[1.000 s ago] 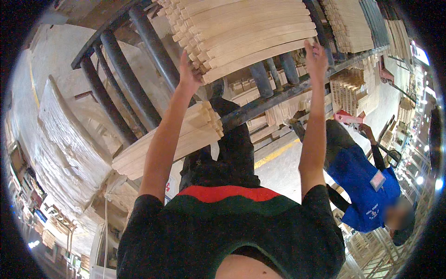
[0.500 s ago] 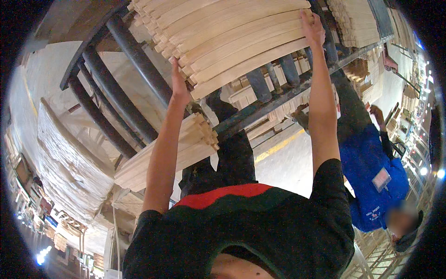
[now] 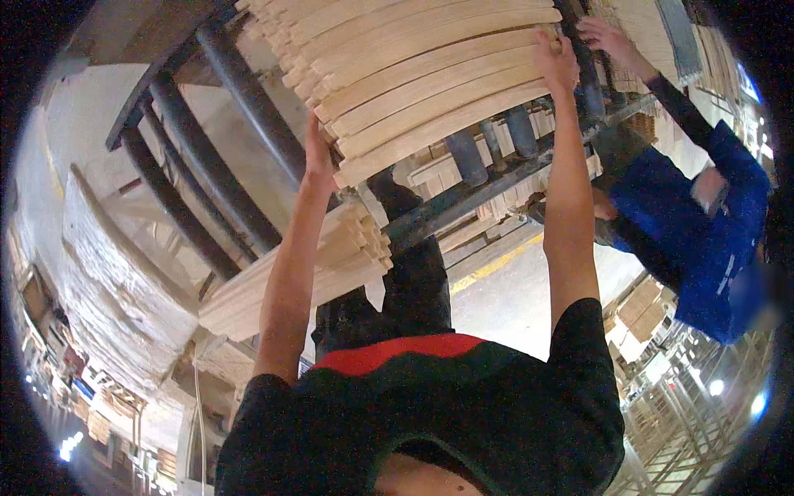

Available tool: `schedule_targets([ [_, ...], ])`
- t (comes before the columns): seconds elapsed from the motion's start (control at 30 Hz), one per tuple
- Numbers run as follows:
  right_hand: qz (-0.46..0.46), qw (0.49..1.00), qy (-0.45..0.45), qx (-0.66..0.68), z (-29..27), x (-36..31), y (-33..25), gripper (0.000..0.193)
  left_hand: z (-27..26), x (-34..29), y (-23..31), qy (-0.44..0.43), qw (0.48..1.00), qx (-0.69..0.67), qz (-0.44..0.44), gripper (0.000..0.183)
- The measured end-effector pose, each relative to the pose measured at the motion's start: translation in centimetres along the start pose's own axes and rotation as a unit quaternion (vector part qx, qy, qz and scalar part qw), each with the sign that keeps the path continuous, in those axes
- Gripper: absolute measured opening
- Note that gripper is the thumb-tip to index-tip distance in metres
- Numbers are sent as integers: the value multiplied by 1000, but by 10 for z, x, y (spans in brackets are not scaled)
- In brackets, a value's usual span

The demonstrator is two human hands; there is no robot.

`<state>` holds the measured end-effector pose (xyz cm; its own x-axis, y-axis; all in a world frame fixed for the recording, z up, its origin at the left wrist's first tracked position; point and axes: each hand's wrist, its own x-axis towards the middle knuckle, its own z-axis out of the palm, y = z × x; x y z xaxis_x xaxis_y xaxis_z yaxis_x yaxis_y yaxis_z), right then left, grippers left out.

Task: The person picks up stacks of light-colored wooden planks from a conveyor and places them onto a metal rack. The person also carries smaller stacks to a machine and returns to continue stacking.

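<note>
Both arms up, top centre of the frame. Left hand (image 3: 318, 155) presses flat against the near left end of the stack of wooden slats (image 3: 422, 78), fingers extended, not wrapped; grip is an open palm on the slat ends. Right hand (image 3: 556, 64) is on the right end of the same stack, fingers curled over the top edge, so a partial grip on the upper slats; how tightly it is closed is hard to tell at this angle. The stack sits tilted, top centre, resting on dark steel rack bars (image 3: 248, 99) that run from upper left down toward centre. A second bundle of slats (image 3: 306, 273) lies lower, left of centre, under the left forearm. A co-worker in a blue jacket (image 3: 703, 223) at right reaches one hand (image 3: 608, 37) up to the rack near the stack's right end.
</note>
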<state>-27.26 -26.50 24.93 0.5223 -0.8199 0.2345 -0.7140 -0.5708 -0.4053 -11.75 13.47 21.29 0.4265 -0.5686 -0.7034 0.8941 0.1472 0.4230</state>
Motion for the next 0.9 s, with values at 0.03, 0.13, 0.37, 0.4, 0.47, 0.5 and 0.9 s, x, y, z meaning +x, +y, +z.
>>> schedule_targets([
  [0.03, 1, 1000, -3, 22, 0, -4, 1, 79, -16, 5, -6, 4, 1000, 6, 4, 61],
  [0.13, 66, 996, 9, -59, 10, -5, 13, 72, 3, -6, 10, 51, 995, 77, 38, 58],
  [0.37, 77, 997, -1, 4, 0, -19, -34, 70, -37, -2, 2, 86, 989, 85, 89, 54],
  [0.4, 87, 996, -7, -4, -1, -20, -31, 70, -35, -12, 7, 79, 992, 70, 63, 53],
  [0.47, 82, 996, -22, -4, 0, -23, -25, 69, -38, -23, 12, 75, 994, 59, 52, 52],
  [0.5, 97, 995, -35, 9, -2, -29, -37, 69, -45, -29, 14, 80, 992, 65, 68, 52],
  [0.9, 128, 991, -1, -46, 10, -89, -107, 66, -157, -33, 39, 121, 991, 40, -31, 63],
])
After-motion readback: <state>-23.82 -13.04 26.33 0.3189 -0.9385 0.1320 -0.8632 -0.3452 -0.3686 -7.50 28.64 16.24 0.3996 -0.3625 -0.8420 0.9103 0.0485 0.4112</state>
